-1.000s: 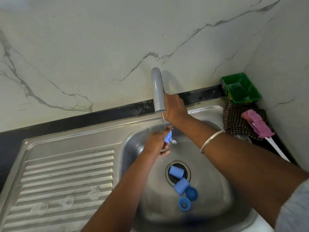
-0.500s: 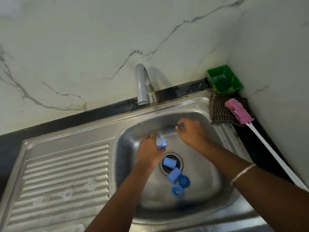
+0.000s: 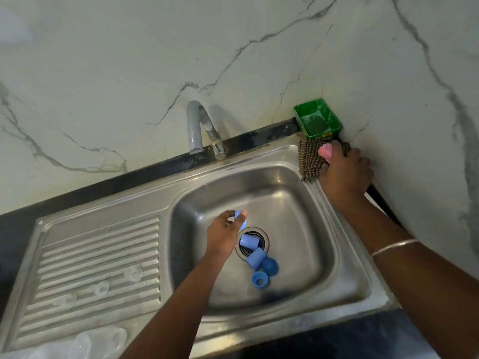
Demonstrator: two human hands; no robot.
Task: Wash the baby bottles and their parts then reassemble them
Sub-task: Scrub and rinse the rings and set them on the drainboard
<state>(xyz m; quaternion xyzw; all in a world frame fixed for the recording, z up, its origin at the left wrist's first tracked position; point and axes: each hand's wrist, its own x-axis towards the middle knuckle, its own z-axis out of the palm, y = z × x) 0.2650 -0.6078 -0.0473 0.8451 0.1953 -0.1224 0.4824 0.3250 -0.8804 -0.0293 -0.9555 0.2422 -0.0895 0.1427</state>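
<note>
Our left hand (image 3: 223, 235) pinches a small blue cap (image 3: 240, 221) over the sink (image 3: 344, 257), while our right hand (image 3: 344, 172), well apart, closes on the pink brush (image 3: 325, 151) at the checked cloth (image 3: 309, 159). Below the left hand, two blue caps (image 3: 248, 241) lie on their sides at the drain (image 3: 263, 238), with two blue rings (image 3: 260, 279) beside them.

Home kitchen: steel sink (image 3: 337, 257) (ribbed drainboard), tap (image 3: 195, 125), marble wall (image 3: 129, 60)

Bare forearms, a thin silver bangle (image 3: 394, 246) on the right wrist
</note>
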